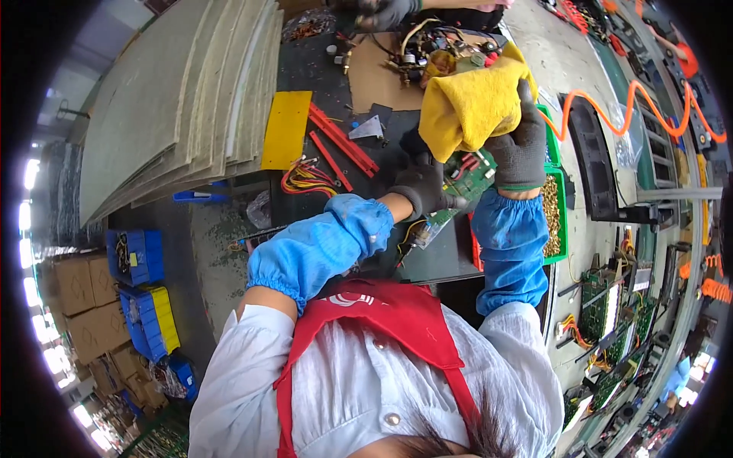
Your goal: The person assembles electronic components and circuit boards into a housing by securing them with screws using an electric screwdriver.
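Observation:
My left hand (421, 187), in a dark grey glove, grips the left edge of a green circuit board (472, 180), its thumb along the near side. The board carries small components and is partly covered by a yellow cloth (477, 107). My right hand (525, 145), gloved alike, is closed at the cloth's right side with the thumb pointing away; its palm lies by the board's right edge. What its fingers do beneath the cloth is hidden. Below the board, wires and a clear-topped part (429, 231) lie on the dark bench (450, 259).
Left of my hands lie red strips (343, 141), a yellow plate (286, 130) and bundled wires (309, 179). Large grey sheets (183, 91) are stacked far left. Green bins (561, 217) with brass-coloured parts stand right, under an orange coiled hose (630, 107). Another person's gloved hand (388, 14) works opposite.

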The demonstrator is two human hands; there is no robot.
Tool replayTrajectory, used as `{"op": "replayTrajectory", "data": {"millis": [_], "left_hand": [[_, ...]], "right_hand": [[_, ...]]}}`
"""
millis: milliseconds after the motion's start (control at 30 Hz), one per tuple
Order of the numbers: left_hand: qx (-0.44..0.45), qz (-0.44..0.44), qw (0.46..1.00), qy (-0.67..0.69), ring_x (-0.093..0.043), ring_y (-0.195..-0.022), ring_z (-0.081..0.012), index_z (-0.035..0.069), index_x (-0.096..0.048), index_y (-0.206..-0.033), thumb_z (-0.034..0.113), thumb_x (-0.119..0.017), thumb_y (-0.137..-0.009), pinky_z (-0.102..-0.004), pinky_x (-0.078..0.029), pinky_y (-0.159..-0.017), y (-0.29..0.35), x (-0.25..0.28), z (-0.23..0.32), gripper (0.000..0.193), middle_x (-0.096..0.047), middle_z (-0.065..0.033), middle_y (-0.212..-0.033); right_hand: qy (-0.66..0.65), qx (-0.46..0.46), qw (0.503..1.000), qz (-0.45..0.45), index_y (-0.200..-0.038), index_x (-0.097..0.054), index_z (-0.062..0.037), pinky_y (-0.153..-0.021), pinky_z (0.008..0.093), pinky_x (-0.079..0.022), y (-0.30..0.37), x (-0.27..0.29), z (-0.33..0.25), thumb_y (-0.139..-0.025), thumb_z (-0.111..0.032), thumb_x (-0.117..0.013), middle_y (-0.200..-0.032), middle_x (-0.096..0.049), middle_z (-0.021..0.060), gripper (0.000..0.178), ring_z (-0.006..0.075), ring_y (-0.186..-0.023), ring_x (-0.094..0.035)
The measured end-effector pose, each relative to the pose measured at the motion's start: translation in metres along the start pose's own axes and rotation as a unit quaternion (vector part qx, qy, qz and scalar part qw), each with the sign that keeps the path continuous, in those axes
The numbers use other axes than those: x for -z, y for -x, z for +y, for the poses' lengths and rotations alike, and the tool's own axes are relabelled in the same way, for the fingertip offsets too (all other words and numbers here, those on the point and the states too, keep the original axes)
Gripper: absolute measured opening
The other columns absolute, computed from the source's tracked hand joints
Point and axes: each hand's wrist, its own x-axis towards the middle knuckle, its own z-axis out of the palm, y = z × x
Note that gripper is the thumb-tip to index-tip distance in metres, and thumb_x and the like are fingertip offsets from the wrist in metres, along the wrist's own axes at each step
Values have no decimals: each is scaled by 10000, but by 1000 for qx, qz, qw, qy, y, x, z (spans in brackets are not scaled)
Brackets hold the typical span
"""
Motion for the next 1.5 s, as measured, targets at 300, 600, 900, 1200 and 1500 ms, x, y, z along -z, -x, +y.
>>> {"op": "replayTrajectory", "data": {"millis": [300, 600, 900, 1200, 1500], "left_hand": [[-161, 58, 985, 6, -454, -1214, -386, 7, -468, -1286, 524, -782, -626, -460, -331, -1056, -32, -48, -11, 894, -494, -251, -1277], [-157, -61, 964, -204, -611, -875, -212, 90, -635, -1055, 443, -552, -885, -400, -471, -790, -110, -123, -133, 401, -644, -103, -959], [-247, -48, 967, 45, -600, -893, -206, 90, -614, -1082, 451, -542, -889, -385, -467, -810, -125, -17, -99, 416, -634, -88, -974], [-223, -22, 922, 316, -589, -910, -201, 90, -593, -1108, 460, -532, -893, -370, -463, -830, -92, 158, -151, 432, -624, -74, -989], [-95, -107, 744, 653, -569, -1014, -201, 81, -541, -1218, 494, -485, -918, -373, -461, -901, 41, 195, -3, 513, -596, -83, -1120]], "right_hand": [[-324, -174, 930, -28, -1243, -516, -5, -888, 384, -536, -10, -12, -66, -911, -258, -598, -1101, -652, 135, 426, 246, -986, -664], [-411, -132, 901, -48, -1118, -602, -27, -811, 370, -535, -5, -32, -49, -796, -97, -670, -979, -680, 89, 337, 214, -863, -670], [-265, -14, 964, 15, -1164, -590, -39, -868, 338, -490, 44, -55, -93, -751, -82, -726, -1053, -643, 48, 436, 165, -959, -605], [-402, 255, 877, 66, -1208, -545, 0, -837, 357, -541, 98, -30, -188, -869, -357, -594, -1060, -660, 129, 495, 224, -918, -667], [-387, 119, 906, 122, -1147, -581, 16, -801, 357, -558, 124, -20, -166, -874, -304, -622, -1007, -680, 140, 423, 230, -868, -683]]}}
